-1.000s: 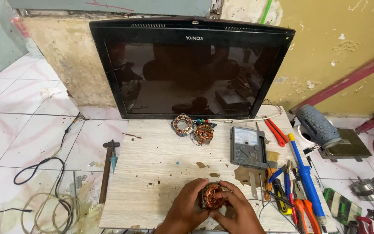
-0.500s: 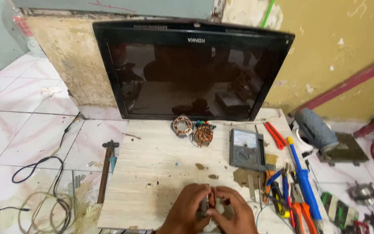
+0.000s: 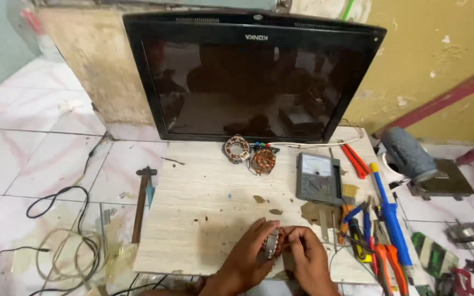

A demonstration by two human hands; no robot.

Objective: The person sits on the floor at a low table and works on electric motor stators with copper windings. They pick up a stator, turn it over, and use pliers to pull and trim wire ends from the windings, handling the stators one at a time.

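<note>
Flat-screen television [image 3: 250,77], dark, leaning against the wall behind a pale wooden board [image 3: 209,214]. On the board's far edge, two copper-wound coils [image 3: 250,155] beside a grey analogue meter [image 3: 318,178]. At the near edge, left hand [image 3: 248,257] and right hand [image 3: 308,257] both closed around a small motor stator [image 3: 272,244]: metal core, copper windings, held upright between the fingers.
</note>
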